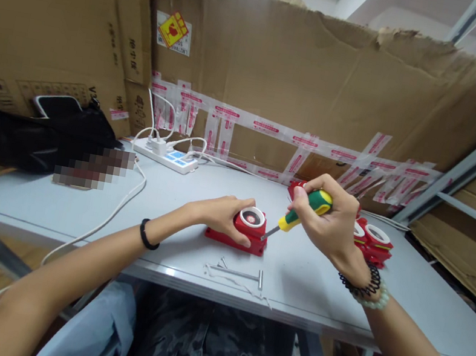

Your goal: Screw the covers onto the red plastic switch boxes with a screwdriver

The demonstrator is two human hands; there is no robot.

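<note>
A red device (257,244) with a white-rimmed round top lies on the grey table (159,207). Wrapped around its left side is my left hand (226,216), thumb at the front and fingers behind. My right hand (327,218) grips a green and yellow screwdriver (288,222), whose metal tip meets the device's right front corner. In front of the device lie a metal T-shaped tool (239,274), a small screw (223,262) and a thin white string (242,285). More red devices (376,242) with white rings stand behind and right of my right hand, partly hidden by it.
A white power strip (168,156) with cables sits at the back left. Its white cable (116,212) runs over the table's front edge. A black bag (33,136) with a phone (58,106) is at the far left. Cardboard (283,75) walls the back; a metal frame (465,169) stands right.
</note>
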